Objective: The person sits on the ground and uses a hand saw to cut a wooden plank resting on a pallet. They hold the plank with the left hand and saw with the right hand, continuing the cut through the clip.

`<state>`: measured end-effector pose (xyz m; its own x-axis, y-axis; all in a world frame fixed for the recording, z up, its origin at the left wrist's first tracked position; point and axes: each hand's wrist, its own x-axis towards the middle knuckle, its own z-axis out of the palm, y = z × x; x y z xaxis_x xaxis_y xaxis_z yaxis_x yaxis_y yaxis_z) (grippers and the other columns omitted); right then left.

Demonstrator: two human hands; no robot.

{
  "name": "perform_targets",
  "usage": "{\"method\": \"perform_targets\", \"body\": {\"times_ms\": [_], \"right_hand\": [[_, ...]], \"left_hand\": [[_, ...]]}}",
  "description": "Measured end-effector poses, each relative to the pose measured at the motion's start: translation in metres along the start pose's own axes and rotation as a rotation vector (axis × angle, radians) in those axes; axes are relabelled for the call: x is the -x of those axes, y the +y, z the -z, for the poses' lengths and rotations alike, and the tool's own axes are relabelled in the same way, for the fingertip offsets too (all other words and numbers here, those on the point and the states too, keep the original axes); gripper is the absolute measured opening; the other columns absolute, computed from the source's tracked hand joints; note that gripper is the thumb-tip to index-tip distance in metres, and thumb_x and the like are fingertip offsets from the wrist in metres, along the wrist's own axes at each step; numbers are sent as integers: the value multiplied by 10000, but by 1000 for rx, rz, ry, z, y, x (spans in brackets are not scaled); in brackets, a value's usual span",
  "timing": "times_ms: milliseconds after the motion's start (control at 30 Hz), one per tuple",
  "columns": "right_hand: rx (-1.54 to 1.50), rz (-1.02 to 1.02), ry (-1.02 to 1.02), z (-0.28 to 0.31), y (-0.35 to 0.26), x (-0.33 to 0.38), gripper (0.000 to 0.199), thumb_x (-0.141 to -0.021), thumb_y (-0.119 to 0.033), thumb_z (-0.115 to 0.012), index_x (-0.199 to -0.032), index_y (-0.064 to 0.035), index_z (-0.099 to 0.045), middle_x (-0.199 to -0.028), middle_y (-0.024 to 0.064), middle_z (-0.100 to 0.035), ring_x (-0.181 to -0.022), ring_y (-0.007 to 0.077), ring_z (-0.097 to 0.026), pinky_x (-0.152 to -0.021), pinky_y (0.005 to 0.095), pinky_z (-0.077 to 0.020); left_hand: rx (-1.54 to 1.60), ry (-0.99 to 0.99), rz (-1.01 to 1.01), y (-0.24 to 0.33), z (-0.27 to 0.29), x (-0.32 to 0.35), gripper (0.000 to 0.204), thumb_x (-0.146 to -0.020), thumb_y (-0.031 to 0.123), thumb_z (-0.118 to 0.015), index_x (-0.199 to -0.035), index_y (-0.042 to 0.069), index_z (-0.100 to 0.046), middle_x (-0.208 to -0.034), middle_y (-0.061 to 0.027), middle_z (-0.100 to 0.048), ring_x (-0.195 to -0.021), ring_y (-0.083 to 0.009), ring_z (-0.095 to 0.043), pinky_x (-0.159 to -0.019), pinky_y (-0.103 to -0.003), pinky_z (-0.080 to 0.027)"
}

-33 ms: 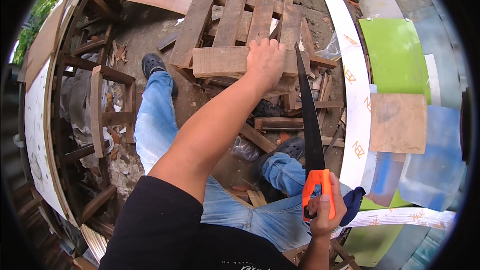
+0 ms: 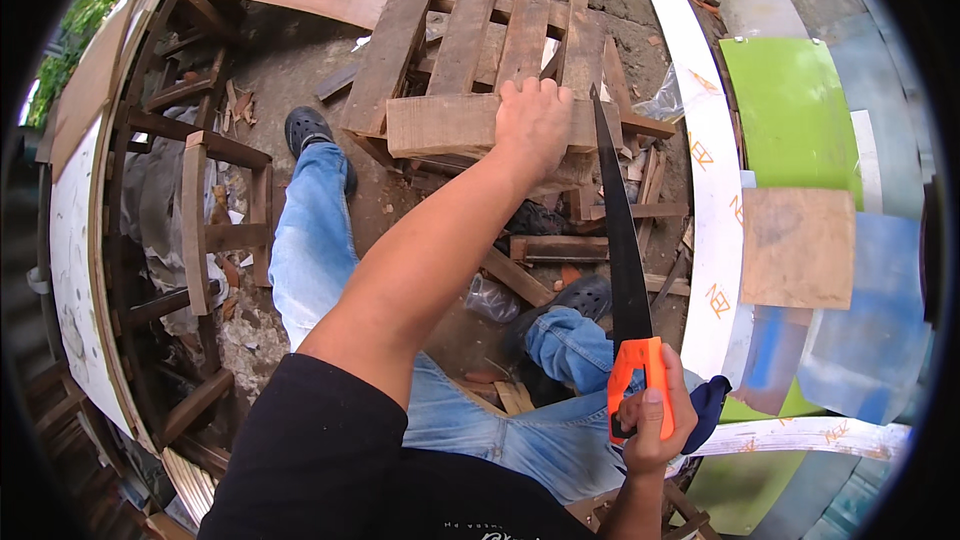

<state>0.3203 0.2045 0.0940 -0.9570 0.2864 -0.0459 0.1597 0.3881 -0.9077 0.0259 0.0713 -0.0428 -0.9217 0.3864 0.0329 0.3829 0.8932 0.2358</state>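
My left hand (image 2: 537, 125) is closed over a rough wooden plank (image 2: 435, 124), pressing it across the near end of a slatted wooden bench (image 2: 395, 50). In my right hand (image 2: 662, 420) is a handsaw (image 2: 625, 240) with a long black blade and an orange handle. The blade points away from me, and its tip lies by the plank's right end, just right of my left hand. Whether the teeth touch the wood, I cannot tell. A dark blue cloth (image 2: 708, 410) shows beside my right hand.
Wooden frames (image 2: 195, 230) stand at the left. Loose wood pieces (image 2: 560, 248) and a clear plastic cup (image 2: 490, 297) lie beneath the bench. White boards (image 2: 710, 240), a green sheet (image 2: 790, 110) and a brown square panel (image 2: 798, 248) are at the right. My feet rest either side.
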Motion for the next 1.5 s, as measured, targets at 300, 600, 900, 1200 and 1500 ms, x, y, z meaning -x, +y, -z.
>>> {"method": "perform_targets", "body": {"times_ms": [300, 600, 900, 1200, 1500], "right_hand": [[-181, -75, 8, -19, 29, -115, 412, -1045, -147, -551, -1407, 45, -589, -681, -38, -528, -521, 24, -427, -466, 217, -345], [-97, -143, 22, 16, -5, -4, 450, -1005, -113, -527, -1383, 129, -561, -781, 75, -669, -591, 71, -544, -613, 233, -470], [-118, -74, -32, -21, 29, -132, 402, -1030, -122, -559, -1404, 15, -609, -892, 36, -659, -655, 66, -544, -586, 244, -452], [-73, -164, 36, 5, 1, -18, 459, -1002, -124, -537, -1388, 124, -561, -1156, 227, -707, -970, 202, -689, -897, 329, -537], [-205, -17, -25, -27, 31, -120, 410, -1023, -98, -536, -1408, 32, -596, -663, -49, -526, -499, 19, -401, -452, 232, -313]], "left_hand": [[-44, -59, 34, -3, 5, -15, 479, -773, 112, -780, -1207, 71, -582, -1219, -99, -623, -1199, -277, -583, -961, -492, -454], [-49, -55, -8, -2, 2, -13, 489, -758, 104, -782, -1202, 70, -579, -1217, -103, -625, -1200, -283, -586, -949, -493, -454], [-89, 15, 2, -6, 3, -12, 424, -776, 92, -744, -1170, 61, -592, -1173, -105, -639, -1174, -290, -600, -951, -467, -460], [-68, -27, 9, -1, 2, -15, 430, -784, 87, -745, -1186, 82, -593, -1192, -96, -629, -1176, -281, -593, -960, -486, -457], [-17, 16, -49, -9, 3, -11, 471, -736, 58, -764, -1174, 55, -592, -1186, -118, -633, -1189, -309, -590, -964, -471, -455]]}}
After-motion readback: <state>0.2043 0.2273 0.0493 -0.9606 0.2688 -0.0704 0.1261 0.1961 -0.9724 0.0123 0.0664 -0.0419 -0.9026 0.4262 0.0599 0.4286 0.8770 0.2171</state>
